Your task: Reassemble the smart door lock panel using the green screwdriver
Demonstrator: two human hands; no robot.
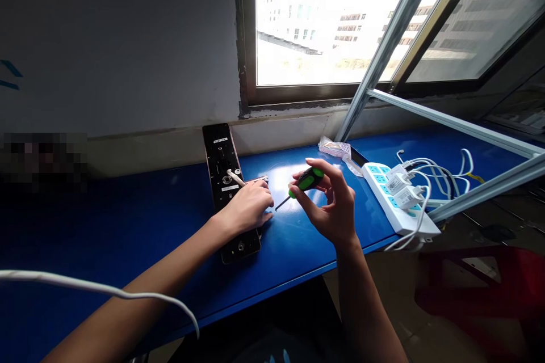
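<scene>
A long black panel (221,153) with a thin pinkish edge, white labels and round metal fittings lies on the blue table, looking like half of an electronic door lock. Across its lower middle reaches my left hand (249,207), fingers bent and close together at the panel's right side; what they hold, if anything, is hidden. A pale strip (235,177) and a small metal part (261,179) show just beyond that hand. In my right hand (330,204) is a green and black screwdriver (310,180), gripped by its handle. Its dark shaft slants down left, the tip near my left fingertips.
On the blue table (170,221), a white power strip (385,198) holds plugged-in chargers (400,184) with tangled white cables. A crumpled plastic bag (336,149) lies near the metal frame (374,62). A white cable (128,295) crosses above my left forearm. A red stool (481,283) stands at right.
</scene>
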